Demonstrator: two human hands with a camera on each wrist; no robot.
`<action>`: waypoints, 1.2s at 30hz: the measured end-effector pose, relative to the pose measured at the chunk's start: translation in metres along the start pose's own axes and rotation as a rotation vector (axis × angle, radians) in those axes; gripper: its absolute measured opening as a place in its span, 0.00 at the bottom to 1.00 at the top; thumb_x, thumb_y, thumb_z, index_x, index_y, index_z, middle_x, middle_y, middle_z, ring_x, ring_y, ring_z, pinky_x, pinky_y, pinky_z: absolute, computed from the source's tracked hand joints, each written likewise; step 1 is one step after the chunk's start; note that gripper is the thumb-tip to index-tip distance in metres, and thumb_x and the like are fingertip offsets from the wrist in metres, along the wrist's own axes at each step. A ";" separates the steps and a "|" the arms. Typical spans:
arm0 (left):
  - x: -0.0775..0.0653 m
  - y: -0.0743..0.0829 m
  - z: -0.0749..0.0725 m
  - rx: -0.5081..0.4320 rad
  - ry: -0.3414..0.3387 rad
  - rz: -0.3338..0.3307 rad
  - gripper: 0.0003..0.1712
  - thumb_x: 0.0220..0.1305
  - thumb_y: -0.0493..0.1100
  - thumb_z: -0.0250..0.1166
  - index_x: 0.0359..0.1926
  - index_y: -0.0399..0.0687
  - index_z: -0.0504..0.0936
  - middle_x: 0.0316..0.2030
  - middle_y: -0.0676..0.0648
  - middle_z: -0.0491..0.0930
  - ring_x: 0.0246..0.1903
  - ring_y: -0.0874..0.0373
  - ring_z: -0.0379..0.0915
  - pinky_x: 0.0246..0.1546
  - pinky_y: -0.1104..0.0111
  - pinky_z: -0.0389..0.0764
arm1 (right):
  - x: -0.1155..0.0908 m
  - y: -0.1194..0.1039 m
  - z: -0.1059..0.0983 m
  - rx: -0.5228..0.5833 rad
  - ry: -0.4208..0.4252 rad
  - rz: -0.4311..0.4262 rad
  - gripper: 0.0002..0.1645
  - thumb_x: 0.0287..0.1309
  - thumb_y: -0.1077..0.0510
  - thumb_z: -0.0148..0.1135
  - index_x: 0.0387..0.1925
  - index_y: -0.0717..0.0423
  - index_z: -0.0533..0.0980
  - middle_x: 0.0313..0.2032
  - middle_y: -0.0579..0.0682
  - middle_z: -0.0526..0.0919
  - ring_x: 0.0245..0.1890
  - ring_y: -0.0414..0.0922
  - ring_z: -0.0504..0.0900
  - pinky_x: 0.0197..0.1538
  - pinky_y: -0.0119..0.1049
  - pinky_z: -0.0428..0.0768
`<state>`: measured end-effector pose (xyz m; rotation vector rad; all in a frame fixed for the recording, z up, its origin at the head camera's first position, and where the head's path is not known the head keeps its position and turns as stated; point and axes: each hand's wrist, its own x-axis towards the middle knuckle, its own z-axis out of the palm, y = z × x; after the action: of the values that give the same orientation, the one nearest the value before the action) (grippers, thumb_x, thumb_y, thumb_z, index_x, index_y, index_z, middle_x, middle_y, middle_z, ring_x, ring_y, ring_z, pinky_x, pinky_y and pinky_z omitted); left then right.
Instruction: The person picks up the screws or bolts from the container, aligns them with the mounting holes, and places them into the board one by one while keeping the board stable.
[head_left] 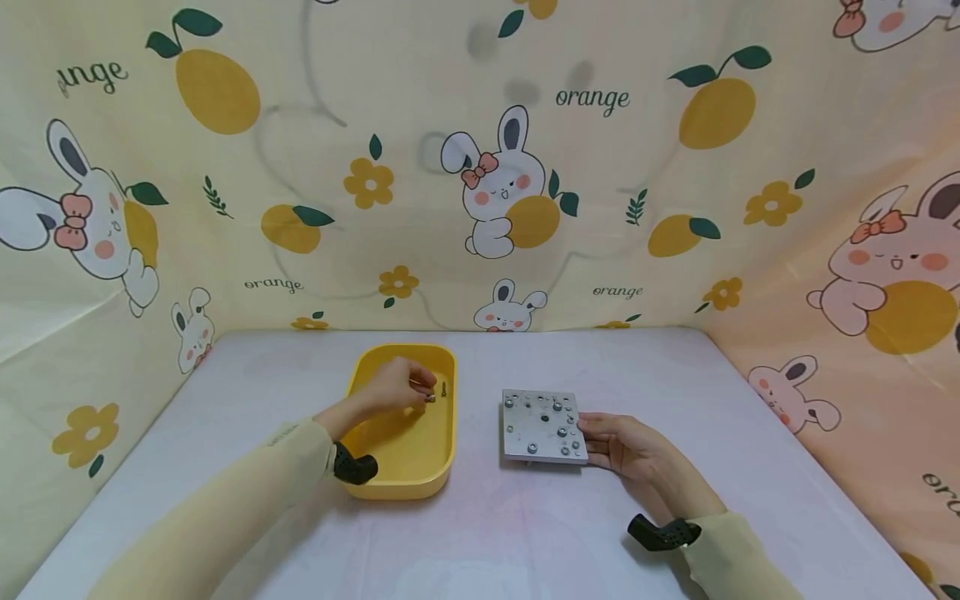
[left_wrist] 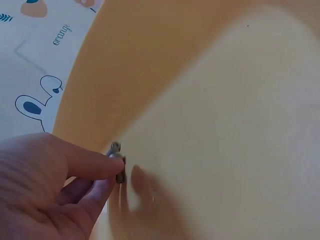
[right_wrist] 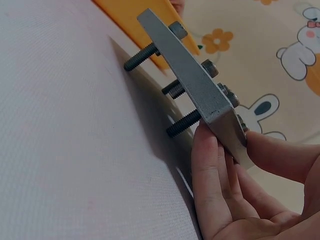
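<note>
My left hand (head_left: 397, 385) is over the yellow tray (head_left: 397, 490), thumb and forefinger pinching a small metal screw (left_wrist: 115, 147). Whether one screw or two sit between those fingertips I cannot tell. Another small dark screw (head_left: 443, 389) lies in the tray just to the right of the hand. To the right, a square metal plate (head_left: 528, 429) is held at its right edge by my right hand (head_left: 630, 446), thumb on top and fingers below. Several socket-head bolts (right_wrist: 210, 68) pass through the plate, their threaded ends (right_wrist: 184, 124) sticking out underneath. The plate is tilted in the right wrist view.
Both things are on a white-covered table (head_left: 480, 542). A printed cloth (head_left: 420, 100) with rabbits and oranges rises at the back and both sides. Each wrist wears a black camera mount, one on the left (head_left: 354, 465) and one on the right (head_left: 663, 533).
</note>
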<state>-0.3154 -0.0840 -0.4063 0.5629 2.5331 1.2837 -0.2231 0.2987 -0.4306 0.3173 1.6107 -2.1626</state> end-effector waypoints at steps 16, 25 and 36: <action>-0.001 0.008 0.008 0.103 -0.038 0.038 0.12 0.46 0.28 0.77 0.34 0.34 0.85 0.30 0.44 0.85 0.28 0.60 0.78 0.32 0.71 0.81 | 0.000 -0.001 0.000 -0.016 -0.028 0.003 0.16 0.67 0.65 0.58 0.54 0.64 0.76 0.45 0.58 0.84 0.45 0.52 0.84 0.53 0.45 0.79; -0.001 0.013 0.011 0.112 -0.076 -0.003 0.13 0.49 0.33 0.77 0.35 0.35 0.83 0.28 0.46 0.84 0.27 0.59 0.78 0.29 0.71 0.80 | 0.000 -0.001 0.001 -0.010 -0.030 -0.004 0.16 0.67 0.66 0.58 0.55 0.65 0.76 0.45 0.58 0.84 0.44 0.52 0.84 0.52 0.44 0.79; -0.001 0.013 0.009 0.071 -0.125 0.001 0.13 0.50 0.30 0.75 0.37 0.33 0.82 0.30 0.44 0.84 0.30 0.58 0.80 0.32 0.70 0.80 | 0.001 -0.001 0.000 -0.010 -0.019 -0.006 0.14 0.66 0.65 0.60 0.52 0.63 0.78 0.45 0.59 0.84 0.45 0.53 0.84 0.52 0.45 0.79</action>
<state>-0.3083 -0.0706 -0.4010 0.6388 2.4835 1.1252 -0.2238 0.2989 -0.4304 0.2882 1.6134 -2.1543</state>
